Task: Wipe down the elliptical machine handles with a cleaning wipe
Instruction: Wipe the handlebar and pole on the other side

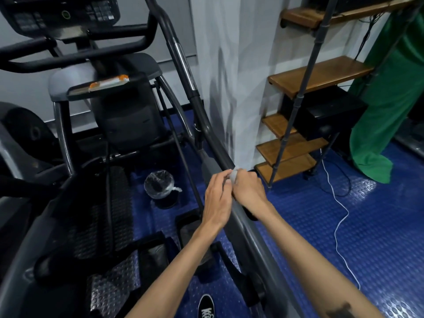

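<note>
The elliptical's long right handle bar (183,63) runs from the top centre down to the lower right, dark with a chrome stretch. Low on this bar, both hands meet. My right hand (249,189) grips a small white cleaning wipe (235,174) wrapped against the bar. My left hand (216,200) lies beside it on the bar's left side, fingertips touching the wipe; its fingers look loosely bent. The bar under the hands is hidden. The console (59,14) and fixed black handles (75,51) sit at the upper left.
An orange-and-white wipe packet (109,83) lies on the machine's tray. A lined waste bin (160,188) stands on the blue studded floor. Foot pedals (96,216) are at lower left. Wooden shelves (319,76), a white cable (339,216) and green cloth (390,106) are to the right.
</note>
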